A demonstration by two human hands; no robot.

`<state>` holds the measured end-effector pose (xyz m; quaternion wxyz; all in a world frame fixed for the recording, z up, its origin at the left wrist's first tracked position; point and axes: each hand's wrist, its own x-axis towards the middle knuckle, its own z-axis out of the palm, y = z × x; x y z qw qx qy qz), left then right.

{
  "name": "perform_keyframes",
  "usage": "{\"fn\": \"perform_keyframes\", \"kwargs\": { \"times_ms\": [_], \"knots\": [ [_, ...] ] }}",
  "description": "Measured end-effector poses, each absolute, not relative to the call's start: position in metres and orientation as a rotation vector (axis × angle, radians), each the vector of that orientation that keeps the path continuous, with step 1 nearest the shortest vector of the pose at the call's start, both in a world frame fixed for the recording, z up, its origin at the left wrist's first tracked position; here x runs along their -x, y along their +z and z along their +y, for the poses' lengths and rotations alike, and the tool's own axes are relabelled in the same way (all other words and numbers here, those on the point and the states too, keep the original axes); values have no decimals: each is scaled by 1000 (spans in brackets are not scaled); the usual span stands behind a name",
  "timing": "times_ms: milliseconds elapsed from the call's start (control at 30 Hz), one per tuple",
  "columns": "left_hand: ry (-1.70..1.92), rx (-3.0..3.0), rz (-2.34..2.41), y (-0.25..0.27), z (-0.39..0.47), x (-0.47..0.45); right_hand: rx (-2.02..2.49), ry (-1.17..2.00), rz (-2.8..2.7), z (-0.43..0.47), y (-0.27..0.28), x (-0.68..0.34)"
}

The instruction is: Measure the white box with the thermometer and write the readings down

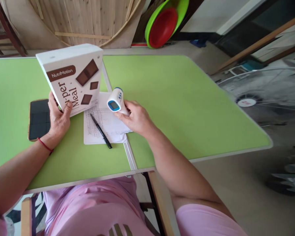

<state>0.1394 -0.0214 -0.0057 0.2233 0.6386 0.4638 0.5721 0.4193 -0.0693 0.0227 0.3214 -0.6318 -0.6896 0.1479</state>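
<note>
Left hand (pixel 59 122): fingers grip the lower left corner of the white box (pixel 87 90), thumb on the printed face; box tilted, at 10 o'clock from the handwritten paper (pixel 116 123) on the counter (pixel 199 105); right hand (pixel 139 118): fingers wrapped around the handle of the thermometer (pixel 117 96), at 1 o'clock, display facing 7 o'clock; pen (pixel 100 130) on the paper, tip toward 11 o'clock; phone (pixel 39 118) flat at 9 o'clock, just beside the left hand.
</note>
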Motion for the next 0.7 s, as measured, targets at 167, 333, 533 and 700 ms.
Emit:
{"fn": "perform_keyframes", "kwargs": {
  "times_ms": [167,333,533,700],
  "knots": [
    [1613,-1787,1310,-8,-21,-140,2013,270,-1940,-62,16,-427],
    [1607,-1827,1292,-5,-25,-144,1597,74,-1938,-74,14,-414],
    [1587,-1926,1205,0,-26,-148,1278,408,-2238,-97,9,-378],
    [1509,-2000,1079,0,-24,-147,1190,524,-2219,-95,16,-389]
  ]
}}
